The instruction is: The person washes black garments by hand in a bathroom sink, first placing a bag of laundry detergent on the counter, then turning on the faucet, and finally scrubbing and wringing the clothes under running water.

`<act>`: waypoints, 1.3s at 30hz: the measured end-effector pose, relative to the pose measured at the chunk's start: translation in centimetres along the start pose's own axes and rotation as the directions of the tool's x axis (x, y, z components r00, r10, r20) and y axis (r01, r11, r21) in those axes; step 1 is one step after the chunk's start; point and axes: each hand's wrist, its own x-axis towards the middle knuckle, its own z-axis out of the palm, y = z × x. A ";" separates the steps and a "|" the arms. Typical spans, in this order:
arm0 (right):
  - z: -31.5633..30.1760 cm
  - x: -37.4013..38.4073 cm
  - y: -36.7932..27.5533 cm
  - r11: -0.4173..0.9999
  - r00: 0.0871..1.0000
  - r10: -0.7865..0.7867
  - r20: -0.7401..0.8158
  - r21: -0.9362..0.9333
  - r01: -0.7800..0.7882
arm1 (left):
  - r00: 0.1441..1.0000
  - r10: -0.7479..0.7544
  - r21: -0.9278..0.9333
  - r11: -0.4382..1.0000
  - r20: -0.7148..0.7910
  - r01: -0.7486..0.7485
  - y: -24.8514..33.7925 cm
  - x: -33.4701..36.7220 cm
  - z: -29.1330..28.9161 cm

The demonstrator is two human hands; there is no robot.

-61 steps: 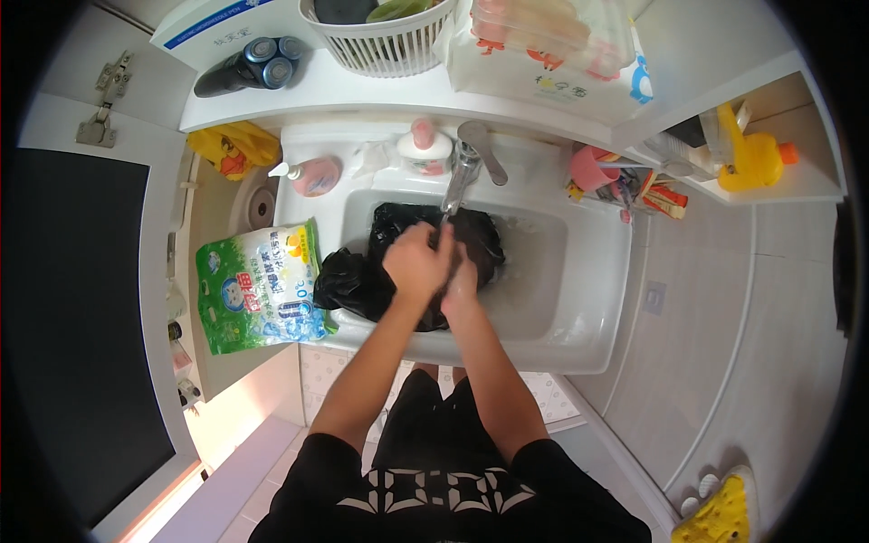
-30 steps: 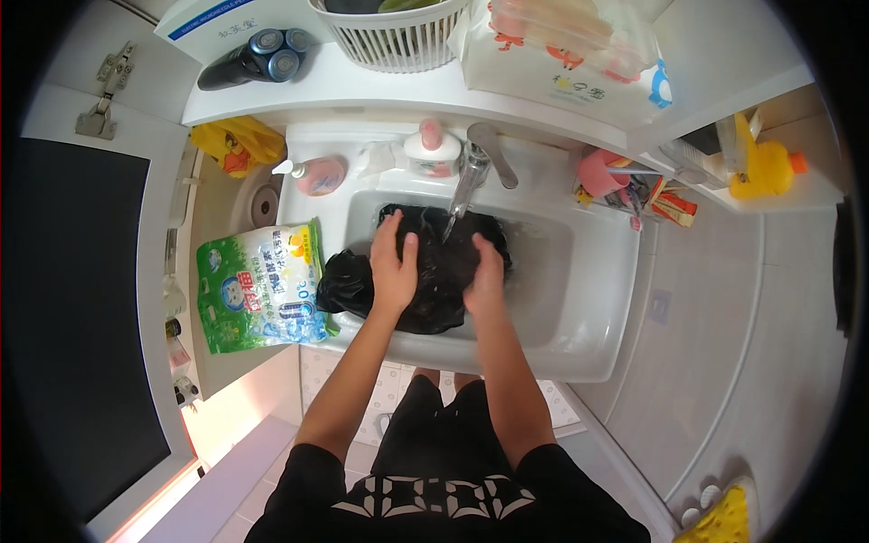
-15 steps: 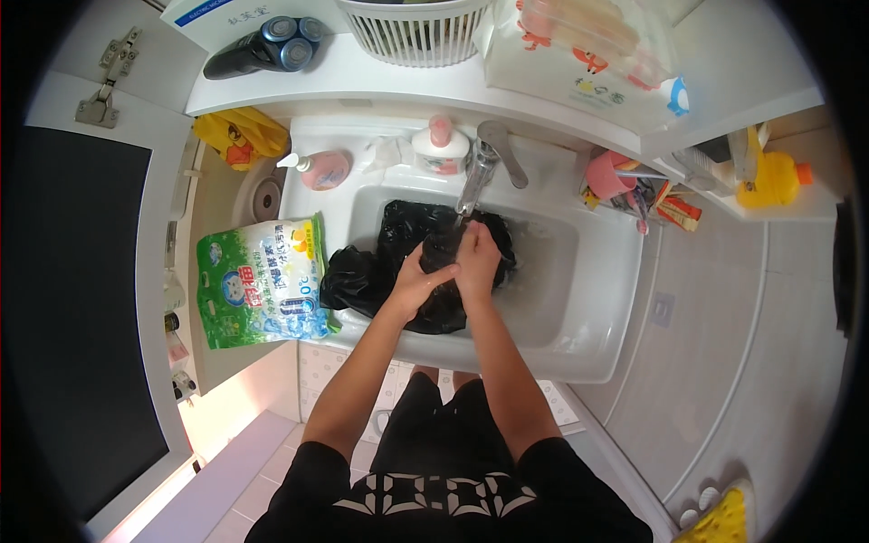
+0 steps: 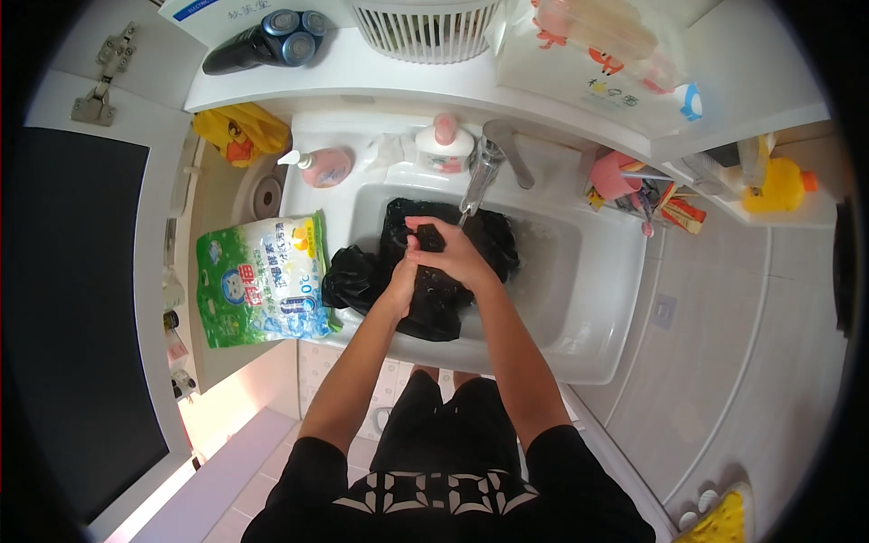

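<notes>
Shiny black material (image 4: 439, 312), either wet cloth or thin plastic, lies bunched in the white sink (image 4: 579, 299). Part of it spills over the left rim. My left hand (image 4: 405, 279) presses along the left side of a gathered dark clump, fingers pointing away from me. Across its far side and right side curls my right hand (image 4: 453, 256), its thumb meeting the left fingers. Both hands are closed around the clump, whose lower part is hidden. The metal faucet (image 4: 487, 167) runs a thin stream just beside my right hand.
Left of the sink stands a green and white detergent bag (image 4: 262, 282). Along the back rim are a pink pump bottle (image 4: 326, 168) and a white pump bottle (image 4: 444, 149). A shaver (image 4: 272, 42) and white basket (image 4: 425, 32) sit on the shelf above.
My right hand has turned over the clump, its fingers now reaching left across it. The left hand has shifted slightly left and straightened. The view has moved a little.
</notes>
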 end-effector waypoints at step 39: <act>0.5 -0.3 0.8 0.793 0.935 -0.078 -0.347 -0.590 -0.153 | 0.963 0.118 0.242 0.954 0.244 -0.178 2.0 -1.5 3.9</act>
